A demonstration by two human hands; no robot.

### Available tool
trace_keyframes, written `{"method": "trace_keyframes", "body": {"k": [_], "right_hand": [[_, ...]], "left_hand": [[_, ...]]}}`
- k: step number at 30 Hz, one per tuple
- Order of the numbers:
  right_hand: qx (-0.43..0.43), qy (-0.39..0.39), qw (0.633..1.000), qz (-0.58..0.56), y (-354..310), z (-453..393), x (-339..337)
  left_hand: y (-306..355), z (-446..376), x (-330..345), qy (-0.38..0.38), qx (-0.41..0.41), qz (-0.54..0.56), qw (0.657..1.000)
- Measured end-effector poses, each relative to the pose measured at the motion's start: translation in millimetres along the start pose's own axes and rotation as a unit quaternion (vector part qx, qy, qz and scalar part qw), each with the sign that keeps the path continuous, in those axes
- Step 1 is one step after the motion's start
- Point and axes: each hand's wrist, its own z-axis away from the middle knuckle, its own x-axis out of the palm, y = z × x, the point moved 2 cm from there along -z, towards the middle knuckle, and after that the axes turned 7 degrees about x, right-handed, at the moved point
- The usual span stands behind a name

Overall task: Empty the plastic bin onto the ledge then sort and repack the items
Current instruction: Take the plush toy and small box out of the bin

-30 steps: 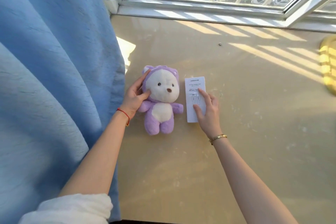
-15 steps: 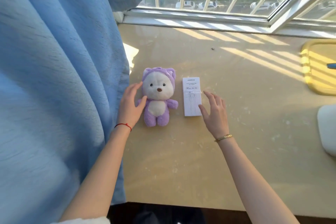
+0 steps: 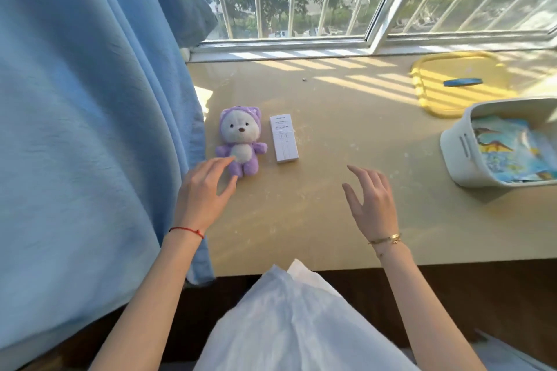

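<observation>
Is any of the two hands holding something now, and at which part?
Nothing is held. The left hand hovers open near the feet of the purple plush bear; the right hand is open over the bare ledge.

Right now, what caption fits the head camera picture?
Open left hand and right hand hover near purple teddy and white box.

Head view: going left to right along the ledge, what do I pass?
blue curtain → purple plush bear → white box → white plastic bin with colourful packets inside. The yellow lid lies farther back and overlaps the bin's span, so I leave it unordered. Both hands hover nearer, holding nothing.
</observation>
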Motion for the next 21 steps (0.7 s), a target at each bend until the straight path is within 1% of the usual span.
{"method": "trace_keyframes", "body": {"k": [3,9,14,16,19,21], "right_hand": [[0.006,0.026,1.0,-0.003,1.2,35.3,-30.6],[0.025,0.067,0.997,-0.006,4.1,101.9,-67.2],[0.091,0.117,0.989,0.005,2.7,171.4,-82.7],[0.13,0.135,0.982,0.01,-0.3,202.1,-84.3],[0.191,0.16,0.968,0.012,-6.4,250.4,-84.2],[0.222,0.175,0.959,0.019,-9.5,280.5,-85.5]], "left_hand": [[28.5,17.4,-14.7,0.012,0.042,-0.002,0.999],[67.8,45.1,-30.5,0.016,0.085,0.004,0.996],[92.6,63.1,-35.5,-0.029,0.152,0.052,0.987],[102.2,72.1,-37.5,-0.043,0.181,0.069,0.98],[112.7,85.2,-36.7,-0.07,0.236,0.082,0.966],[120.5,91.3,-32.8,-0.108,0.275,0.089,0.951]]}}
